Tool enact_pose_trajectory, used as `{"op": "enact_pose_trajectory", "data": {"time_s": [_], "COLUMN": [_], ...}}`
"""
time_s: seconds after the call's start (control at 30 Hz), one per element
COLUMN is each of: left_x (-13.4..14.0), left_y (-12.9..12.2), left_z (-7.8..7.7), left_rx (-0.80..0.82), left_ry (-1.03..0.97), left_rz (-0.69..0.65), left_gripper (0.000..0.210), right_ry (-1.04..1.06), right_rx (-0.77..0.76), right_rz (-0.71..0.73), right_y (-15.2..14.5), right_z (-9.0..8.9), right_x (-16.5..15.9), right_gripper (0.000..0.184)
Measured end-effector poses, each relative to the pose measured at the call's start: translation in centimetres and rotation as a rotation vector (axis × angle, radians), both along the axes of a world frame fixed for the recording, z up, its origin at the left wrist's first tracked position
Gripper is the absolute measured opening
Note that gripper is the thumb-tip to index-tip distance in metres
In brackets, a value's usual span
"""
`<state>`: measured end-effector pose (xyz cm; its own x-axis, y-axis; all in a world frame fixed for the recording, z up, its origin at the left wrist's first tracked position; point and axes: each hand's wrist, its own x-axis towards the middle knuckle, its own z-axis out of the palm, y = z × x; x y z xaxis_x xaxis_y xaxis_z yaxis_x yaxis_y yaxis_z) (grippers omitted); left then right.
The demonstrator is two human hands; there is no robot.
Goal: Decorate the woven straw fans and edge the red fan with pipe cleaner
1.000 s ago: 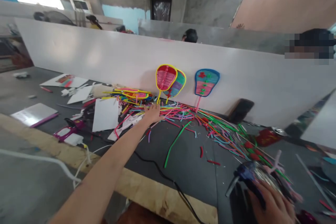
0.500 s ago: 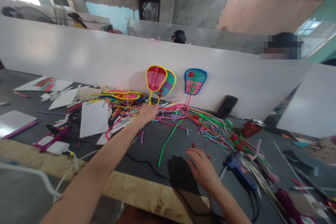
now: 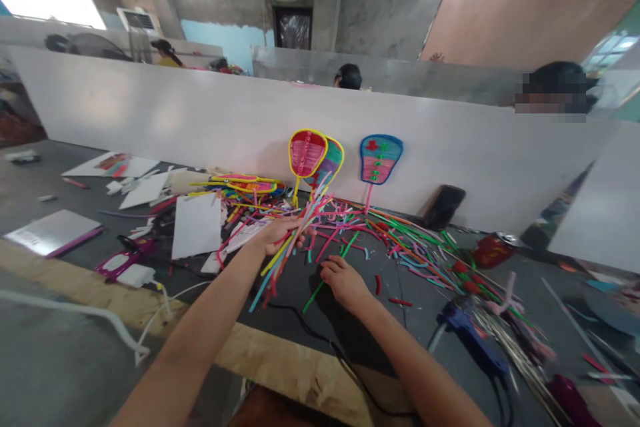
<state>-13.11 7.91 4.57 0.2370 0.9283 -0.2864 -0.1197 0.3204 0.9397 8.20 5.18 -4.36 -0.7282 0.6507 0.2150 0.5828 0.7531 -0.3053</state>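
My left hand (image 3: 283, 233) is closed around a loose bundle of fuzzy pipe cleaners (image 3: 273, 277) in pink, red, blue and yellow, held slanting over the table. To its right, my right hand (image 3: 345, 285) has loosely bent fingers, with nothing seen in them. It is over a green pipe cleaner (image 3: 313, 297), partly covering it; whether they touch is unclear. Behind the hands, a red-and-pink fan (image 3: 309, 155) edged in yellow overlaps a teal-and-purple fan (image 3: 334, 159) against the white partition. A blue-edged fan (image 3: 381, 159) leans further right.
Pipe cleaners (image 3: 400, 243) spread across the dark table. White card (image 3: 197, 227), a purple tool (image 3: 123, 260) and cables occupy the left. A black phone (image 3: 444, 207), red can (image 3: 495, 250) and blue tool (image 3: 473, 337) are right. People sit beyond the white partition (image 3: 225, 113).
My left hand has come back from the fan handles and now holds a pipe cleaner bundle. My right hand has moved left and forward over the green pipe cleaner. The view has shifted slightly.
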Motion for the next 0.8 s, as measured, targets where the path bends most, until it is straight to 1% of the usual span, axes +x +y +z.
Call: {"op": "enact_pose_trajectory", "data": {"time_s": [0.1,0.17,0.23,0.27,0.33,0.37,0.4,0.47,0.53,0.57,0.63,0.7,0.73,0.8], "left_x": [0.8,1.5,2.4,2.9,3.8,4.3,4.8,5.6,6.2,6.5,6.8,7.0,7.1,7.4], "left_y": [-1.4,-2.3,-3.1,-3.5,-4.0,-4.2,-4.4,-4.7,-5.0,-5.2,-5.4,-5.5,-5.6,-5.6], "left_z": [-1.8,-2.7,-3.2,-3.4,-3.7,-3.8,-4.0,-4.4,-4.9,-5.2,-5.8,-6.2,-6.4,-6.5], "left_rx": [-0.033,-0.045,-0.055,-0.063,-0.086,-0.099,-0.111,-0.134,-0.155,-0.161,-0.165,-0.160,-0.156,-0.149], "left_ry": [-0.246,-0.374,-0.473,-0.509,-0.558,-0.573,-0.582,-0.585,-0.570,-0.558,-0.530,-0.502,-0.489,-0.462], "left_rz": [0.097,0.156,0.203,0.217,0.235,0.243,0.252,0.270,0.280,0.281,0.274,0.254,0.242,0.222], "left_gripper": [0.008,0.005,0.006,0.006,0.006,0.007,0.008,0.014,0.021,0.025,0.031,0.035,0.036,0.037], "right_ry": [0.116,0.222,0.340,0.414,0.606,0.837,1.028,1.319,1.428,1.452,1.482,1.491,1.461,1.343], "right_rx": [0.005,0.010,0.026,0.040,0.047,-0.013,-0.152,-0.474,-0.760,-0.868,-1.012,-1.094,-1.130,-1.187], "right_rz": [0.014,-0.011,-0.094,-0.158,-0.293,-0.394,-0.422,-0.359,-0.316,-0.311,-0.342,-0.397,-0.426,-0.440], "right_y": [-0.1,-0.1,0.0,0.1,0.0,0.0,-0.1,-0.3,-0.2,0.0,0.7,1.4,1.7,1.9], "right_z": [-0.2,0.3,1.5,2.4,4.7,6.1,7.4,9.8,11.1,11.2,10.4,8.7,7.8,6.2], "right_x": [1.0,1.8,2.5,2.7,3.0,3.0,3.0,3.0,2.9,2.8,2.5,2.0,1.7,1.0], "right_gripper": [0.021,0.020,0.020,0.020,0.019,0.014,0.012,0.019,0.029,0.033,0.038,0.042,0.044,0.043]}}
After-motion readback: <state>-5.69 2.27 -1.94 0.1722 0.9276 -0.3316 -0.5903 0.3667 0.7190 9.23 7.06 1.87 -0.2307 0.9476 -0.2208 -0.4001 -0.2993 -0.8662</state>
